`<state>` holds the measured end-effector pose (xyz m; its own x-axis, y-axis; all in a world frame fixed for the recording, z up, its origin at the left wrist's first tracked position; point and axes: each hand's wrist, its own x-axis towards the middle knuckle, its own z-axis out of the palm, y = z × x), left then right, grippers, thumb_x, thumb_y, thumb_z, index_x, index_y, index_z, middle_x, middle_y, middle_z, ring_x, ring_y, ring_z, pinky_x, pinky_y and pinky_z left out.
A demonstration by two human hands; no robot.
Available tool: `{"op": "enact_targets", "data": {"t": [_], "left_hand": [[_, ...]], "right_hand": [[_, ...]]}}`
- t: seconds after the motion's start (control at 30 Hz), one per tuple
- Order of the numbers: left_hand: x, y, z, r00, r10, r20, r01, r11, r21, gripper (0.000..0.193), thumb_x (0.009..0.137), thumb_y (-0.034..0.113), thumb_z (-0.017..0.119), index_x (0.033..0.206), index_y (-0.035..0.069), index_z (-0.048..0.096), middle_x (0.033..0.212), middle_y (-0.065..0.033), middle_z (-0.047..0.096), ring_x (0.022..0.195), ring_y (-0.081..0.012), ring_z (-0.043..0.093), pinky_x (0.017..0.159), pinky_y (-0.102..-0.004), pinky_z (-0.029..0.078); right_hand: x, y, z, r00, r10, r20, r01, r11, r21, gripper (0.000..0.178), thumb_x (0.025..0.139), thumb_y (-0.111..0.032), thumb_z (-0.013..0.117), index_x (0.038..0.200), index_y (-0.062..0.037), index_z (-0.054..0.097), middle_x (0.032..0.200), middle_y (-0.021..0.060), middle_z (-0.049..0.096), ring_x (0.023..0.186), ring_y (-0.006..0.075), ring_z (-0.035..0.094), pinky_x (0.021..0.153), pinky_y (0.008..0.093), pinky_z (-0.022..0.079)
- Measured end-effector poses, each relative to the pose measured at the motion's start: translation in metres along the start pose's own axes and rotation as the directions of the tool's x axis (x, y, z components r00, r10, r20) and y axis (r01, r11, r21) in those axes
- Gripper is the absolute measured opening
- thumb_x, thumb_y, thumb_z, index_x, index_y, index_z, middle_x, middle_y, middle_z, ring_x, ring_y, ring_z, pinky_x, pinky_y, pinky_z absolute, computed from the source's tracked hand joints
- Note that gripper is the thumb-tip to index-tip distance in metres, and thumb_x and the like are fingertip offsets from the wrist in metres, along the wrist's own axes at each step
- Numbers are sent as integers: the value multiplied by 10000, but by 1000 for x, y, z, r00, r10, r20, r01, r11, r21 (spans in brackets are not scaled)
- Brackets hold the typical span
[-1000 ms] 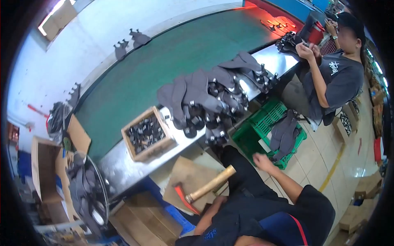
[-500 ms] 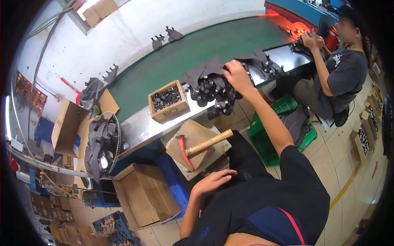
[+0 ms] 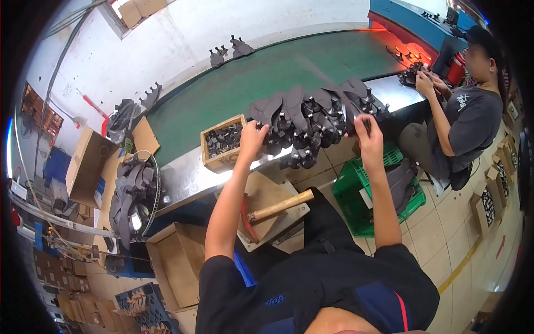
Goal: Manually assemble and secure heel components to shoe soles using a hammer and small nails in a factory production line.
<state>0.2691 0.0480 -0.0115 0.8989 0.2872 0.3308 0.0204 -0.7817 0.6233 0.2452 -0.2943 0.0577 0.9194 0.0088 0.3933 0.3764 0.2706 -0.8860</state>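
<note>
Fingers of the right hand [image 3: 369,136] appear closed on a dark grey piece [image 3: 347,104], blurred, over the pile [image 3: 293,106] at the near edge of the worktop [image 3: 186,186]; a firm but gentle pinch should suit. Left hand [image 3: 253,140] is at the right rim of the wooden box [image 3: 221,162]; its grip I cannot tell. Beyond, the green belt [image 3: 267,69] offers wide room.

Matt pieces [image 3: 293,106], glossy metal ledge [image 3: 186,181], wooden hammer handle [image 3: 282,205]
</note>
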Motion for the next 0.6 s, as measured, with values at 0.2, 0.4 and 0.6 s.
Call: {"op": "enact_targets", "data": {"t": [0.2, 0.4, 0.6], "left_hand": [[-8, 27, -36, 970, -129, -207, 94, 980, -173, 297, 908, 260, 654, 950, -33, 635, 850, -232, 665, 785, -387, 645, 707, -449, 490], [-65, 27, -52, 901, -167, -401, 2, 925, -381, 259, 922, 212, 654, 1005, -31, 614, 835, -207, 661, 736, -348, 629, 707, -420, 491], [-118, 47, -56, 941, -161, -298, 39, 926, -377, 307, 947, 133, 559, 1219, -3, 600, 1055, -220, 693, 1005, -317, 677, 843, -392, 507]], "right_hand": [[-10, 0, 7, 987, -159, 12, 154, 928, -340, 180, 1003, -219, 602, 959, -50, 560, 831, -33, 476, 738, 54, 419, 668, 204, 357], [6, -53, 170, 857, -326, 398, 377, 924, -55, 117, 987, -133, 602, 982, -16, 596, 869, 21, 596, 743, 79, 518, 677, 234, 441], [-9, -67, 410, 582, -359, 730, 542, 840, -19, 400, 915, -367, 677, 1003, 18, 613, 944, 206, 656, 878, 357, 645, 769, 417, 512]]}}
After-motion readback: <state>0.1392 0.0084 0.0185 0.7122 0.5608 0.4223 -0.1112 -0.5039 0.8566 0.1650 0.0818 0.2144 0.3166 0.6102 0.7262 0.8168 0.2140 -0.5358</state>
